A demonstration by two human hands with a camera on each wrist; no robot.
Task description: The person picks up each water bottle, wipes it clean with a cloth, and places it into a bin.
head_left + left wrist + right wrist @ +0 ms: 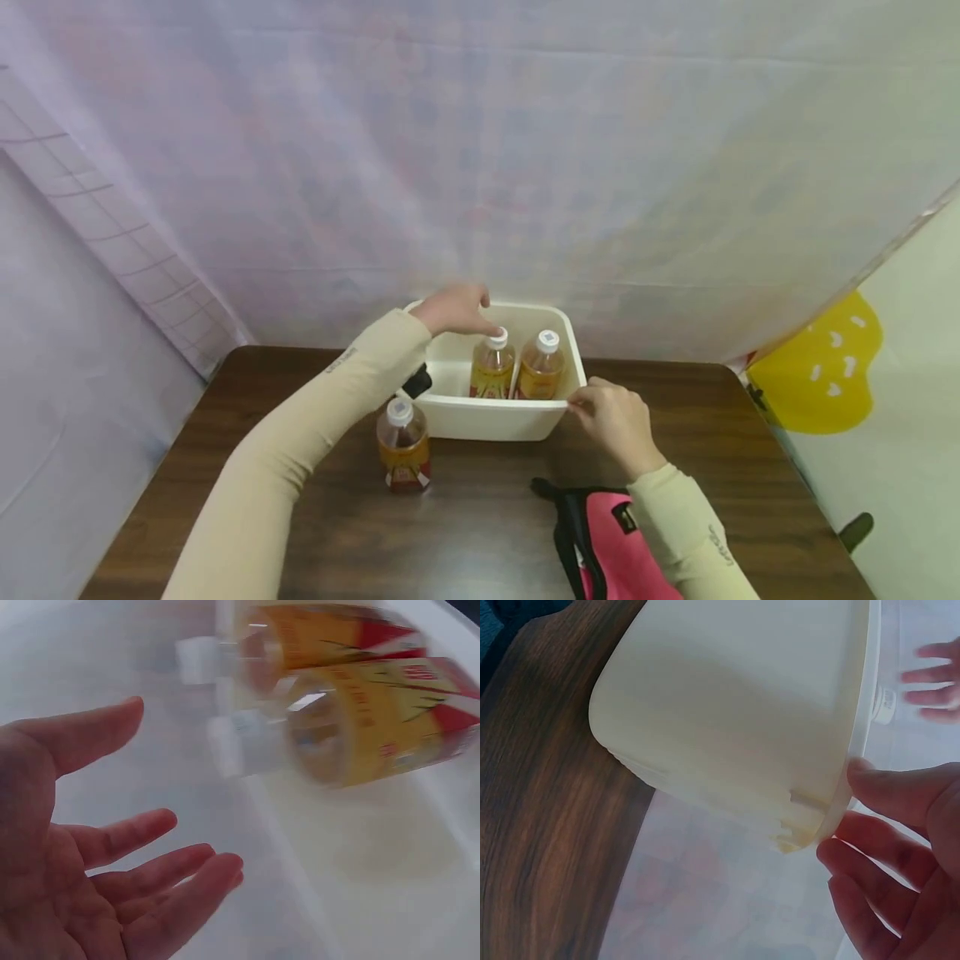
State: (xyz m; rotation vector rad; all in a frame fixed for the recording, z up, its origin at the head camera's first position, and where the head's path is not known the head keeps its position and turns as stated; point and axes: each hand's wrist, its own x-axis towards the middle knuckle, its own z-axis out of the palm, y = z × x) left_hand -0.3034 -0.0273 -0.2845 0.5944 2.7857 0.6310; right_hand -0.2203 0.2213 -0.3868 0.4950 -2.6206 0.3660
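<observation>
A white plastic bin (480, 421) stands at the far side of the table with two bottles upright inside. My left hand (459, 310) is above the bin, beside the cap of the left bottle (492, 372). In the left wrist view its fingers are spread and apart from both caps. The other bottle (542, 367) stands at the bin's right end. My right hand (617, 419) pinches the bin's rim at the front right corner; the right wrist view shows thumb and fingers on the rim (864, 697). A third bottle (405, 450) stands on the table, in front of the bin's left end.
A pink and black bag (618, 542) lies at the front right, partly under my right sleeve. The dark wooden table (465, 517) meets a pale curtain (480, 167) behind the bin. A yellow shape (821, 367) is on the right wall.
</observation>
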